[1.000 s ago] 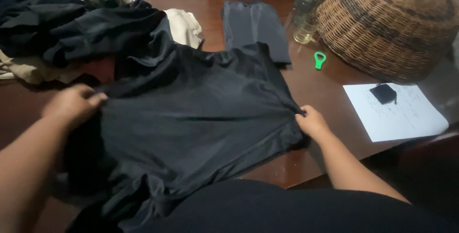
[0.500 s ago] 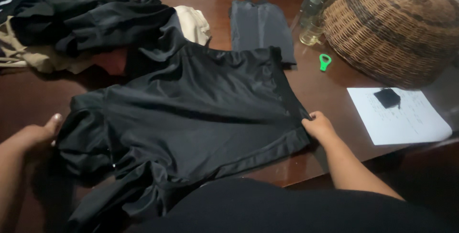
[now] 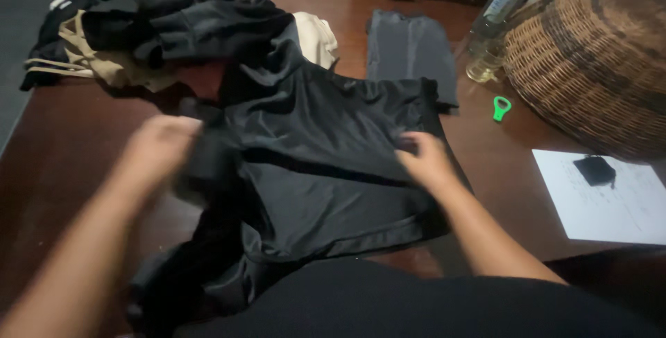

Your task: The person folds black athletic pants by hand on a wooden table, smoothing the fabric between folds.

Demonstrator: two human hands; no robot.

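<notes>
Both hands on black garment (image 3: 326, 151)

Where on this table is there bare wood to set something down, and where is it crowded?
Bare wood shows on the left of the table, between the clothes pile and the left hand. A smaller strip lies between the black garment and the paper sheet, below the green opener. It is crowded at the back, around the folded grey garment, bottle and wicker basket.

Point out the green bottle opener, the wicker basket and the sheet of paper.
green bottle opener (image 3: 501, 108), head view, on its ring.
wicker basket (image 3: 590, 67), head view, on its woven side.
sheet of paper (image 3: 617, 206), head view, on its bare middle.
</notes>
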